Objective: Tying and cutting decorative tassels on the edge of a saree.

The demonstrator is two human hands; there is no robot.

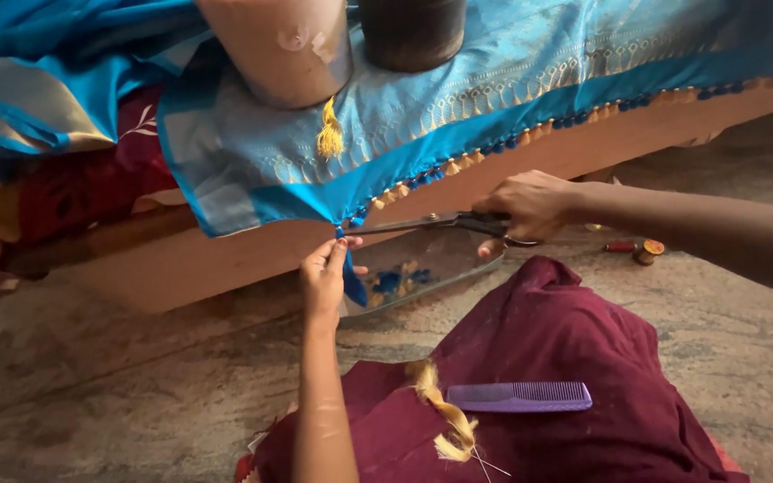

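A purple comb (519,396) lay nearest, flat on the maroon cloth (565,376) over the person's lap, with a tuft of golden thread (445,416) just left of it. Beyond, the left hand (325,277) pinched a blue tassel (351,277) hanging from the corner of the blue silk cloth (458,98), its grip closed on the strands between thumb and fingertips. The right hand (530,204) had its fingers through the handles of a pair of scissors (431,222), its grip closed on them; the blades pointed left and met the tassel at the cloth's corner (whether they were parted could not be told).

The cloth was bright turquoise with a gold woven pattern, and its lower edge carried a row of small gold and blue knotted tassels. It draped over a low wooden platform (225,259), held down by two round vessels (279,45). A single yellow tassel (330,132) lay on the cloth below the paler vessel. A shiny tray (413,273) with thread scraps sat on the stone floor (136,394) beneath the hands, and two thread spools (639,249) lay near the right forearm.
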